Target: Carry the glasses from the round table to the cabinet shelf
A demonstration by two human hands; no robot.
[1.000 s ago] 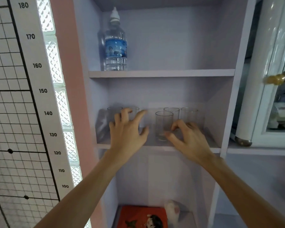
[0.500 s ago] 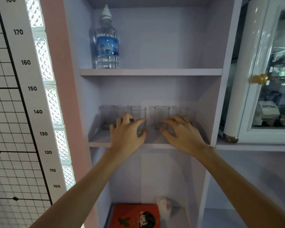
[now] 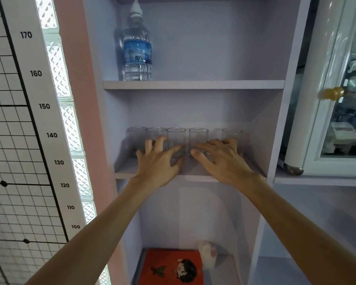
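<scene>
Left hand (image 3: 159, 163), fingers spread and curled, reaches into the middle cabinet shelf (image 3: 123, 173); its fingertips lie against the lower walls of the second and third glasses, the thumb stretched toward the third glass (image 3: 176, 138). Whether the fingers close on any glass cannot be told. Right hand (image 3: 221, 159), likewise spread, palm down, covers the bases of the right-hand glasses, thumb tip at the foot of the fourth glass (image 3: 198, 137); no closed grip is visible. Glasses: a row of clear tumblers standing upright at the back of the shelf, leftmost glass (image 3: 137, 134) near the left wall, rightmost glass (image 3: 232, 133) near the right wall, neighbours touching or nearly so. Upper shelf: water bottle (image 3: 137, 48), upright, at left. Bottom compartment: orange box (image 3: 171, 266) with a cartoon figure. Left: height chart (image 3: 39, 105). Right: glass-doored cabinet with brass knob (image 3: 331, 93).
</scene>
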